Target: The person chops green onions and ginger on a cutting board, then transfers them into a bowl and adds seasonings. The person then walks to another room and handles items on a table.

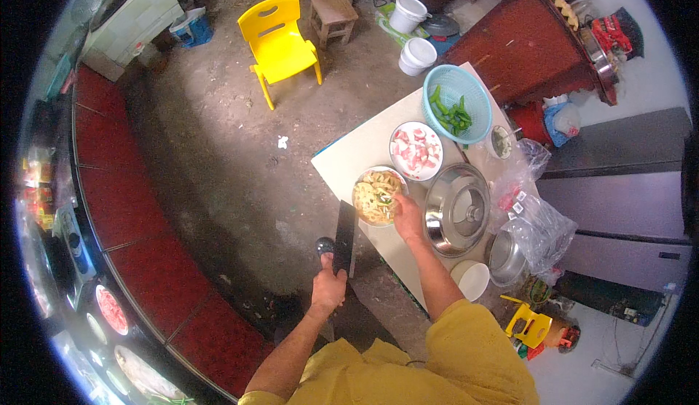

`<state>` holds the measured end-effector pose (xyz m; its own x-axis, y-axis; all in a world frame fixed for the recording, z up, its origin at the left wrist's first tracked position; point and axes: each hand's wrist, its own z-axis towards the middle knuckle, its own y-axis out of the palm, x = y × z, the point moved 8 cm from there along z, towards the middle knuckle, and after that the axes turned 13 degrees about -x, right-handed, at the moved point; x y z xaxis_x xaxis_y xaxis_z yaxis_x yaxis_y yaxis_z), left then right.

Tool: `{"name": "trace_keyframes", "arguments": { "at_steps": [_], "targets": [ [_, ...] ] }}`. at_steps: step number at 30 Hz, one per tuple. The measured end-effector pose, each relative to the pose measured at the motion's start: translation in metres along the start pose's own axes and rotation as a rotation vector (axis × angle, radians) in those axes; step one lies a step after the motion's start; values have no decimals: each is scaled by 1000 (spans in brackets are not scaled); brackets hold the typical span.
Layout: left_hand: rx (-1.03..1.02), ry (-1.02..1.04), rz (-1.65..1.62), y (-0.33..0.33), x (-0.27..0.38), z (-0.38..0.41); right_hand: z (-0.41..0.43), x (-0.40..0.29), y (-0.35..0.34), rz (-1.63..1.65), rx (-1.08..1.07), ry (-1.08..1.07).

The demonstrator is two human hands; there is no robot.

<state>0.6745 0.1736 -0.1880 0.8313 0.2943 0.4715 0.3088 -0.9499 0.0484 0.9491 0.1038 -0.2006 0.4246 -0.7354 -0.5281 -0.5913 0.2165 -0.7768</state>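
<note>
My left hand [328, 287] is closed around the handle end of a dark cleaver [344, 239], its broad blade pointing away from me beside the table's edge. My right hand [407, 216] is at the right rim of a bowl of pale sliced food [375, 196], fingertips over the food; whether they pinch a piece cannot be made out. Just beyond is a white plate of cut pink and white meat [416, 151]. A blue plastic colander [481, 93] with green peppers [451, 114] stands at the table's far end. A steel lid [457, 208] lies right of my right hand.
On the light table [349, 145] are also a white bowl [471, 280], a steel basin [505, 257] and a clear plastic bag [540, 241]. A yellow chair [281, 52] and wooden stool [332, 14] stand beyond. A red-fronted counter [142, 230] curves along the left.
</note>
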Motion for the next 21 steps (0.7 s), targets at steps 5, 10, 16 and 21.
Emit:
{"name": "trace_keyframes", "arguments": {
  "at_steps": [5, 10, 16, 21],
  "targets": [
    [61, 40, -5, -2, 11, -6, 4, 1, -7, 23, 20, 22],
    [48, 61, 28, 0, 8, -2, -7, 16, 0, -14, -1, 107],
    [-5, 71, -56, 3, 7, -1, -25, 16, 23, 215, 67, 70],
    [-149, 79, -291, 17, 8, 11, -33, -30, 25, 295, 9, -149]
  ]
}}
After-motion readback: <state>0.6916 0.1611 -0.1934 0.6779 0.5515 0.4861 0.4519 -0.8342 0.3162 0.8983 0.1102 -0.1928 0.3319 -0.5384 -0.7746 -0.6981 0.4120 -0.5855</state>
